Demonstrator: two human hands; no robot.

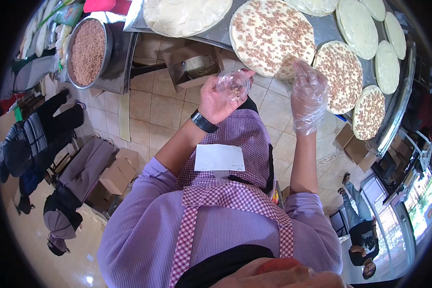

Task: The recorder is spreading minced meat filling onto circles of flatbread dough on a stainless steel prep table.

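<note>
Right hand [306, 93], gloved fingers spread, at topped dough round [272, 36]; left hand [219, 98] cups clear cup [233, 84] just left

The right hand [306, 93] wears a thin, crinkled, clear plastic glove. The left hand [217, 102] holds a clear glossy plastic cup [233, 83]. The counter [321, 29] and bowl [108, 53] are brushed metal with a dull shine. The dough rounds [357, 26] look matt and smooth. The apron [245, 139] is checked cloth. The floor tiles [161, 110] look matt.
</note>
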